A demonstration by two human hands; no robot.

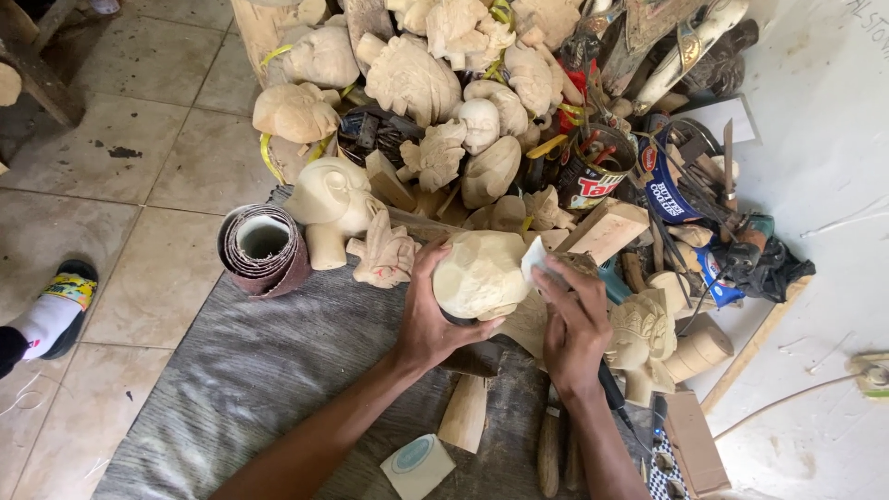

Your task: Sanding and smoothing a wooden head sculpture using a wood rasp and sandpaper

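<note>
L hand (431,324) grips wood carving (480,275); R hand (574,324) rubs sandpaper (535,259) (folded).

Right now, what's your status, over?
Left hand grips pale wood carving. Right hand presses sandpaper piece to it. Carvings pile crowds behind; sandpaper roll left.
</note>
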